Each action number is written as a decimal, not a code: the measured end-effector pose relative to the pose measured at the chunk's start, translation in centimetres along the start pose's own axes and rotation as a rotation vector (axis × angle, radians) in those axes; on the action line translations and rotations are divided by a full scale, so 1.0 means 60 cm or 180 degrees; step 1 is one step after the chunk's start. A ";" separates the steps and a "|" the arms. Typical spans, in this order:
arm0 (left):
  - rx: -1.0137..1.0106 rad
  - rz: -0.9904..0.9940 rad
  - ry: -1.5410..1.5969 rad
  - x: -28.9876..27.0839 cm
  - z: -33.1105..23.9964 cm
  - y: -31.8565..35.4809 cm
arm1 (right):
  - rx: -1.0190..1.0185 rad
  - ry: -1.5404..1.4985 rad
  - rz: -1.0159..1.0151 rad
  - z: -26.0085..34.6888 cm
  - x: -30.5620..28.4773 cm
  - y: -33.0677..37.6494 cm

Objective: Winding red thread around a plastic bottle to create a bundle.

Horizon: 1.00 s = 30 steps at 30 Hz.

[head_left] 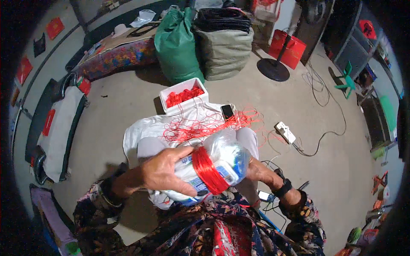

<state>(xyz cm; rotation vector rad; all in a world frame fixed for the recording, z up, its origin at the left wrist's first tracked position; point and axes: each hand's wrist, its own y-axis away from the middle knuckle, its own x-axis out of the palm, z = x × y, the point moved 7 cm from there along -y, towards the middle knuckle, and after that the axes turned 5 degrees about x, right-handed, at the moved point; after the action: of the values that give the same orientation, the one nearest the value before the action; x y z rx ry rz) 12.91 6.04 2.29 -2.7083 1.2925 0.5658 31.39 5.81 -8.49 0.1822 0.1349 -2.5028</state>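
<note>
We saw the left hand [164, 170] wrapped over the top and near side of a clear plastic bottle [213, 164], its fingers curled down around the white and blue label, so it gripped the bottle firmly. The bottle lay on its side, held up in front of the chest above the lap, and a thick band of red thread [208, 170] was wound around its middle. The right hand [256, 170] sat at the far end of the bottle, mostly hidden behind it; we could not tell whether its fingers were closed on the bottle or on the thread. A black band [284, 187] circled that wrist.

Loose red strands [200, 126] trailed from the bottle up across a white sack [141, 132] spread over the knees, tangling toward a dark phone [227, 112] lying on the sack. Just beyond stood a white box [183, 94] filled with more red thread. Farther back a green sack [177, 42] leaned beside a grey sack [224, 51]. To the right, on the concrete floor [119, 98], lay a white power strip [285, 132] with its cable curling away, and the round base of a stand [273, 69] stood near a red bag [290, 49].
</note>
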 end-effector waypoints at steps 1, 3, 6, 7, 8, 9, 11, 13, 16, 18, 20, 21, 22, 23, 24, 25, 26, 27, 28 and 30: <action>-0.0066 -0.0003 0.0473 0.007 0.005 0.003 | 0.0040 0.0063 -0.0096 -0.002 0.006 -0.001; 0.0018 -0.0026 0.0424 0.008 -0.003 0.004 | -0.0101 0.0216 -0.0277 -0.009 0.015 0.001; 0.0198 -0.0217 0.0437 -0.001 -0.003 0.008 | 0.0001 0.0339 -0.0400 -0.007 0.028 -0.004; 0.0261 -0.0383 0.0493 -0.006 -0.003 0.009 | 0.0030 0.0376 -0.0439 -0.008 0.032 -0.004; 0.0328 -0.0545 0.0549 -0.013 -0.003 0.009 | 0.0306 0.0366 -0.0167 -0.017 0.040 -0.001; 0.0242 -0.0554 0.0247 -0.024 0.010 0.011 | 0.0586 0.0381 0.0100 -0.026 0.047 0.003; 0.0154 -0.0793 -0.0347 -0.050 0.054 0.017 | 0.0635 0.0893 0.0513 0.021 0.060 0.004; -0.0202 -0.0962 -0.1257 -0.071 0.081 0.023 | 0.0066 0.1676 0.0429 0.107 0.057 0.001; -0.0551 -0.0752 -0.1620 -0.076 0.082 0.021 | -0.0713 0.2000 0.0623 0.231 0.060 -0.004; -0.0209 -0.0419 -0.1978 -0.041 0.068 0.013 | -0.1108 0.2341 0.0599 0.284 0.046 -0.024; 0.0215 0.0037 -0.1913 -0.004 -0.003 0.025 | -0.1340 0.2149 0.0270 0.317 0.021 -0.074; 0.0619 0.0112 -0.1864 0.014 -0.029 0.030 | -0.1000 0.1902 0.0324 0.302 0.004 -0.097; 0.1190 -0.0185 -0.1803 0.026 -0.045 0.046 | -0.0691 0.1589 0.0418 0.270 -0.006 -0.121; 0.1133 -0.0275 -0.1662 0.029 -0.044 0.055 | -0.0322 0.1059 0.0463 0.218 -0.006 -0.136; 0.1047 -0.0380 -0.1614 0.020 -0.067 0.066 | 0.0009 0.0568 0.0496 0.172 -0.001 -0.141; 0.1013 -0.0471 -0.1544 0.007 -0.088 0.069 | 0.0250 -0.0268 0.0698 0.118 0.008 -0.131; 0.0936 -0.0569 -0.1479 -0.011 -0.095 0.069 | -0.0265 0.0217 0.0329 0.073 0.006 -0.103; 0.0572 -0.0613 -0.1441 -0.031 -0.084 0.069 | -0.0791 0.0691 -0.0054 0.032 0.004 -0.055; 0.0658 -0.0868 -0.1396 -0.058 -0.071 0.068 | 0.0057 0.0439 0.0379 0.027 0.029 -0.051; 0.0375 -0.1112 -0.1470 -0.109 -0.014 0.077 | 0.0369 0.0321 0.0758 0.056 0.072 -0.045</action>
<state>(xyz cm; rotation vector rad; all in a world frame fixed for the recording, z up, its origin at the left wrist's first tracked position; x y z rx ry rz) 5.87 7.67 5.84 -2.4199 0.6986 0.9579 25.98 5.01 -5.75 0.3518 0.0081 -2.2655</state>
